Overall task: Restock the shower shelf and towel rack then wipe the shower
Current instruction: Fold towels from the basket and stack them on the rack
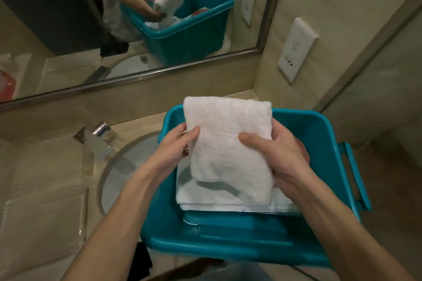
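Towel (pixel 228 143): white, terry, folded to a thick oblong. It is held upright above the bin, its lower edge hanging just over the stack inside.

Left hand (pixel 180 143): grips the towel's left edge, thumb on the near face, fingers curled behind.

Right hand (pixel 274 155): grips the towel's right edge, thumb pressed on the near face, fingers wrapped round the back.

Bin (pixel 319 134): teal plastic, rectangular, with a handle on the right side. It stands on the counter at right, its left end over the sink.

Stack (pixel 205 198): flat folded white linen lying in the bin, beneath the held towel. A small red item (pixel 304 155) shows behind the right hand; what it is cannot be told.

Sink (pixel 127 166): round, white, set in the counter left of the bin.

Tap (pixel 100 141): chrome, at the sink's far left.

Counter (pixel 45 178): beige stone.

Mirror (pixel 68 29): framed, on the far wall, reflecting bin, towel and hands.

Socket plate (pixel 296 49): white, on the right wall.
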A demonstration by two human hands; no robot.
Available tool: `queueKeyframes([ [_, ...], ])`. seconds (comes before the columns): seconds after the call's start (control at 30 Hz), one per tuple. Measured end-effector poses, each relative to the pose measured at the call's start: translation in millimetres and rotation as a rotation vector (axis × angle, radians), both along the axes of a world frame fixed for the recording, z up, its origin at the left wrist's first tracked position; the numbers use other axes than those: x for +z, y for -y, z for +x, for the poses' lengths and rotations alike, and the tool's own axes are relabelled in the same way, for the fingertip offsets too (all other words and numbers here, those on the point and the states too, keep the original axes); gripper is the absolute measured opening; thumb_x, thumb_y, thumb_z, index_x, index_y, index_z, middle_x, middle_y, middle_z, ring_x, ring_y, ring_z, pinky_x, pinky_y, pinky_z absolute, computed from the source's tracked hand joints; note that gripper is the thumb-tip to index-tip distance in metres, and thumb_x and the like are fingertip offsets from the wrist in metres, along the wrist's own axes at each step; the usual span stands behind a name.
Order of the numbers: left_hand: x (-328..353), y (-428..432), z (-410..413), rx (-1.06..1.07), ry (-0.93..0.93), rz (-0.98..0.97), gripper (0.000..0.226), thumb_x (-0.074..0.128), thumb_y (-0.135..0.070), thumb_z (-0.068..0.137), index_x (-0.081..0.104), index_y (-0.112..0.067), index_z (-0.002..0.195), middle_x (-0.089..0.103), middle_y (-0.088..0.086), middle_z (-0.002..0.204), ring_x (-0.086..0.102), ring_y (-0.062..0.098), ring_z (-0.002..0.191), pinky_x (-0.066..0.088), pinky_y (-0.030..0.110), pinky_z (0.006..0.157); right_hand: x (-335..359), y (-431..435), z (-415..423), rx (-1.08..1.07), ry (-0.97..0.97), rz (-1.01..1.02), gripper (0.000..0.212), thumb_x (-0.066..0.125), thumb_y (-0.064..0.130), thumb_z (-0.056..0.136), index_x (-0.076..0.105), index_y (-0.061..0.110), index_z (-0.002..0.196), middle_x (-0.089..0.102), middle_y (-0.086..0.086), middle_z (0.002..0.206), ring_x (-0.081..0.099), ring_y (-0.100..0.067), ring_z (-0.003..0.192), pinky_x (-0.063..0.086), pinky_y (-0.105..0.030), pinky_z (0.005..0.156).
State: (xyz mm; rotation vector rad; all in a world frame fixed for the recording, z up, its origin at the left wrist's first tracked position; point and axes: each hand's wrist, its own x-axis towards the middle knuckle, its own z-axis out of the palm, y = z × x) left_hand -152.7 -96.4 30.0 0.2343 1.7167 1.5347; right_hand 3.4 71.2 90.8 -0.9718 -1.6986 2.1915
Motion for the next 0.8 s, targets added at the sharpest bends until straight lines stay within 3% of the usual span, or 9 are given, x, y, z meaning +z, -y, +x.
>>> queueKeyframes([
  [0.07, 10.9, 3.2, -3.7, -0.072, 0.011, 0.059, 0.046, 0.064, -0.039, 0.091, 0.060, -0.022, 0.134, 0.070, -0.004, 0.126, 0.065, 0.019, 0.118, 0.050, 0.038, 0.096, 12.6, 4.7, 14.5, -0.038, -0.010, 0.054, 0.038, 0.074, 0.002, 0.083, 0.068, 0.018, 0.117, 0.077, -0.004, 0.106, 0.074, -0.027, 0.098, 0.060, -0.048, 0.086],
  [0.17, 25.4, 7.3, -1.9, -0.220, -0.015, 0.133, 0.039, 0.065, -0.032, 0.093, 0.062, -0.025, 0.131, 0.071, -0.001, 0.126, 0.065, 0.022, 0.116, 0.048, 0.040, 0.098, 28.5, 20.0, 40.9, -0.094, -0.022, 0.155, 0.037, 0.076, 0.007, 0.083, 0.068, 0.018, 0.117, 0.076, -0.005, 0.111, 0.073, -0.027, 0.101, 0.059, -0.049, 0.089],
  [0.37, 62.1, 11.1, 24.8, -0.482, -0.177, 0.274, 0.032, 0.060, -0.016, 0.098, 0.062, -0.032, 0.126, 0.073, -0.005, 0.119, 0.068, 0.013, 0.108, 0.053, 0.039, 0.090, 63.8, 75.4, 110.4, -0.350, 0.013, 0.493, 0.033, 0.079, 0.009, 0.082, 0.069, 0.018, 0.112, 0.076, 0.006, 0.101, 0.073, -0.010, 0.091, 0.062, -0.030, 0.075],
  [0.47, 90.0, 7.4, 49.9, -0.584, -0.214, 0.363, 0.032, 0.062, -0.015, 0.098, 0.063, -0.030, 0.127, 0.073, 0.002, 0.118, 0.068, 0.019, 0.107, 0.051, 0.047, 0.093, 80.9, 96.2, 147.9, -0.482, 0.051, 0.623, 0.034, 0.083, 0.013, 0.079, 0.070, 0.021, 0.109, 0.076, 0.010, 0.101, 0.073, -0.006, 0.091, 0.061, -0.027, 0.075],
  [0.57, 121.7, -0.1, 78.2, -0.668, -0.212, 0.439, 0.032, 0.063, -0.016, 0.097, 0.064, -0.028, 0.126, 0.074, 0.007, 0.116, 0.070, 0.023, 0.106, 0.054, 0.042, 0.088, 101.5, 109.8, 183.6, -0.618, 0.060, 0.683, 0.037, 0.085, 0.012, 0.077, 0.070, 0.018, 0.110, 0.077, 0.004, 0.103, 0.074, -0.013, 0.095, 0.061, -0.034, 0.081],
  [0.63, 142.6, -7.5, 99.8, -0.720, -0.213, 0.480, 0.032, 0.064, -0.015, 0.096, 0.065, -0.029, 0.125, 0.074, 0.007, 0.115, 0.071, 0.024, 0.104, 0.055, 0.038, 0.084, 117.5, 119.2, 208.1, -0.698, 0.045, 0.697, 0.036, 0.084, 0.008, 0.077, 0.070, 0.016, 0.109, 0.078, 0.002, 0.102, 0.074, -0.015, 0.094, 0.062, -0.033, 0.080],
  [0.73, 169.6, -19.6, 139.2, -0.785, -0.209, 0.528, 0.027, 0.066, -0.018, 0.095, 0.067, -0.029, 0.119, 0.073, 0.012, 0.114, 0.071, 0.029, 0.104, 0.053, 0.045, 0.085, 139.0, 133.0, 247.3, -0.812, 0.034, 0.719, 0.039, 0.084, 0.007, 0.077, 0.069, 0.014, 0.113, 0.077, 0.000, 0.104, 0.074, -0.015, 0.095, 0.060, -0.031, 0.078],
  [0.8, 184.8, -27.6, 169.9, -0.806, -0.221, 0.556, 0.023, 0.066, -0.019, 0.095, 0.067, -0.029, 0.116, 0.075, 0.010, 0.108, 0.072, 0.023, 0.095, 0.052, 0.039, 0.078, 151.1, 140.0, 276.0, -0.880, 0.035, 0.740, 0.039, 0.084, 0.009, 0.078, 0.069, 0.014, 0.114, 0.077, 0.000, 0.106, 0.074, -0.014, 0.096, 0.060, -0.028, 0.077],
])
